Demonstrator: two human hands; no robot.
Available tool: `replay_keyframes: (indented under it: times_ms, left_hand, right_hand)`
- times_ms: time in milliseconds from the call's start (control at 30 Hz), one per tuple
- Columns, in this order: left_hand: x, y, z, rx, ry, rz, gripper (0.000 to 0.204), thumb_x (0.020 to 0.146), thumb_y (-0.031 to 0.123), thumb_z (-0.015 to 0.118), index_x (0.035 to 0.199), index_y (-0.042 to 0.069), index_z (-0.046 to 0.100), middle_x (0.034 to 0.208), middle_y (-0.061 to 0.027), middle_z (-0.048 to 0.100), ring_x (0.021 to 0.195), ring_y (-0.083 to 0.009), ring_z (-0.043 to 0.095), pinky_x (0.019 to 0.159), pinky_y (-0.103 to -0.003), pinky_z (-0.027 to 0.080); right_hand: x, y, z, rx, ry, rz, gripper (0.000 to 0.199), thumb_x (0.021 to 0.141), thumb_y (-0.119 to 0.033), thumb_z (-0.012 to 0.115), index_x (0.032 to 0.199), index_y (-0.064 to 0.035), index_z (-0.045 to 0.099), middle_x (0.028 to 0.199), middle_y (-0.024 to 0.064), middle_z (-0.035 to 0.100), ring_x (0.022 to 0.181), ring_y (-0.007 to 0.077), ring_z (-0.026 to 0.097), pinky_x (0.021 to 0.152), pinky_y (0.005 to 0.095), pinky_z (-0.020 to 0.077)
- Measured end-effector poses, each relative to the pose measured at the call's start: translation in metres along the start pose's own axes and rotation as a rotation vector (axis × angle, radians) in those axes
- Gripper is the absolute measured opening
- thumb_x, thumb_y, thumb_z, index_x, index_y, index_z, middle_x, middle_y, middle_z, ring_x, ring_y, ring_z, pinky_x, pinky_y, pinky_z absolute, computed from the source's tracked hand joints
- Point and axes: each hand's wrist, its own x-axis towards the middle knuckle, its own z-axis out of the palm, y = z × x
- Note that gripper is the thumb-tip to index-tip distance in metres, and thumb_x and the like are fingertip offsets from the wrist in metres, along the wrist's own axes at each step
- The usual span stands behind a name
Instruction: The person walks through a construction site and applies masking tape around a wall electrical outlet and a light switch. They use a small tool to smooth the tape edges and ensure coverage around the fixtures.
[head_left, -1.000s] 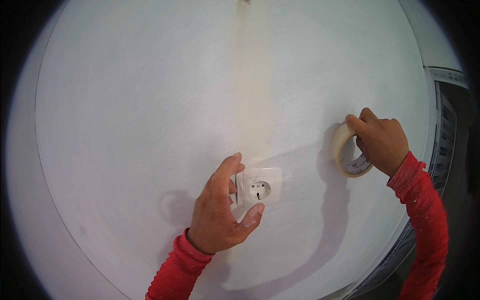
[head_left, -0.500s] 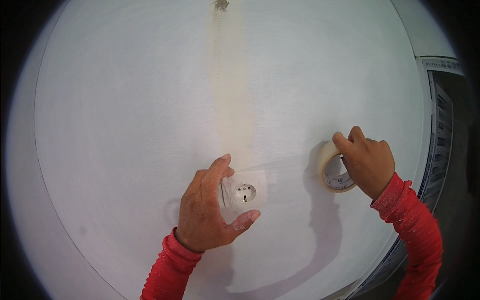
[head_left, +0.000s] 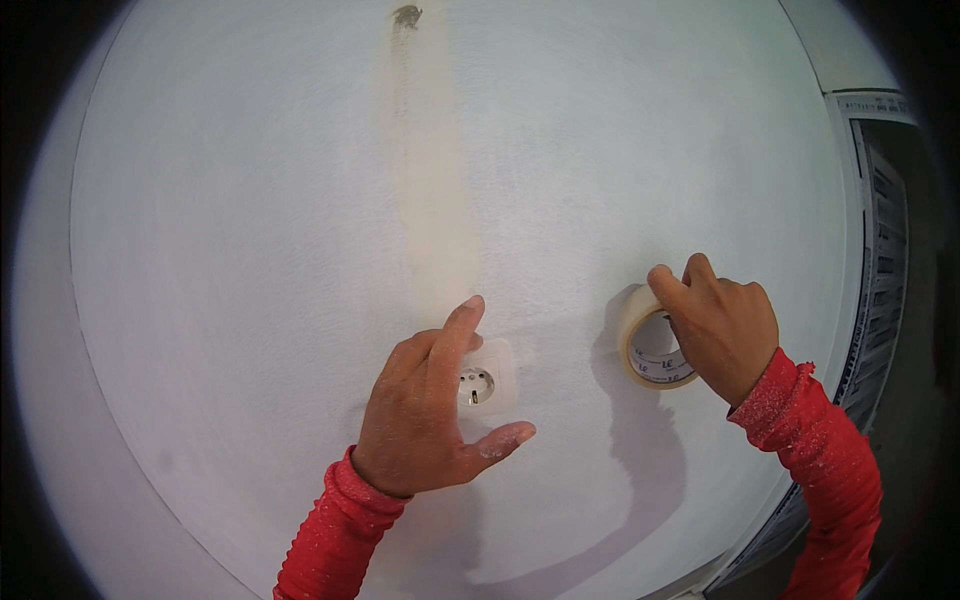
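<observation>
A white wall socket [head_left: 505,385] sits on the pale wall, its left part covered by my left hand [head_left: 420,410]. That hand's thumb and fingers are spread apart around the socket, with white dust on the thumb. Whether the fingertips press on the frame or hover just off it, I cannot tell. To the right, my right hand [head_left: 725,325] grips a roll of cream-coloured tape [head_left: 634,350] by its upper right rim, the open core turned toward me. A faint line runs between the roll and the socket; whether it is a strip of tape is unclear.
A yellowish filled strip [head_left: 435,190] runs up the wall [head_left: 250,200] above the socket, with a dark rough spot [head_left: 407,16] at its top. Along the right edge stands a white frame [head_left: 852,200] beside a dark opening with printed sheeting [head_left: 885,230].
My left hand has shifted right across the socket and covers more of its left side. The wall and socket appear slightly further left in view; the right hand still holds the tape roll.
</observation>
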Motion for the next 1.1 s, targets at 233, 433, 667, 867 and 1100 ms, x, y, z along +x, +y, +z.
replay_keyframes:
  times_ms: [233,433,667,867,1100]
  left_hand:
    - [0.01,0.007,0.0,0.059,0.008,0.049,0.095,0.077,0.053,0.08,0.139,-0.01,0.044,0.099,-0.0192,0.066,0.089,-0.03,0.064,0.081,-0.039,0.054]
    - [0.024,0.017,0.001,0.133,-0.009,0.062,0.093,0.082,0.061,0.071,0.138,-0.009,0.047,0.087,-0.0142,0.064,0.076,-0.0243,0.059,0.072,-0.035,0.051]
    - [0.035,0.029,0.006,0.091,-0.027,0.043,0.088,0.067,0.028,0.086,0.137,-0.008,0.047,0.09,-0.0142,0.063,0.078,-0.0237,0.058,0.073,-0.034,0.05]
    - [0.035,0.029,0.007,0.013,-0.028,0.011,0.082,0.057,0.002,0.071,0.135,-0.007,0.048,0.098,-0.0181,0.064,0.086,-0.0277,0.061,0.08,-0.035,0.051]
    - [0.039,0.028,0.01,0.007,-0.072,0.059,0.083,0.058,0.001,0.07,0.137,-0.003,0.045,0.101,-0.016,0.064,0.09,-0.0293,0.061,0.083,-0.038,0.051]
  right_hand:
    - [-0.003,0.005,0.0,0.018,-0.021,-0.028,0.028,0.088,-0.016,0.071,0.109,-0.0104,0.054,0.079,0.0095,0.062,0.05,0.0147,0.063,0.04,0.0263,0.0488]
    - [-0.008,0.01,-0.007,0.056,-0.035,-0.027,0.028,0.087,-0.015,0.072,0.109,-0.0095,0.055,0.078,0.0099,0.062,0.051,0.016,0.064,0.041,0.0271,0.0491]
    - [-0.02,0.015,-0.014,0.085,-0.11,-0.034,0.029,0.084,-0.013,0.074,0.108,-0.0083,0.057,0.077,0.0103,0.063,0.053,0.0184,0.066,0.044,0.0291,0.0501]
    - [-0.026,0.006,-0.014,0.118,-0.197,-0.02,0.032,0.082,-0.015,0.076,0.108,-0.0071,0.059,0.08,0.011,0.065,0.056,0.0188,0.067,0.047,0.0294,0.0525]
    - [-0.032,-0.007,-0.016,0.195,-0.279,-0.01,0.033,0.081,-0.016,0.077,0.108,-0.0063,0.061,0.081,0.0119,0.066,0.062,0.0205,0.07,0.048,0.0285,0.0542]
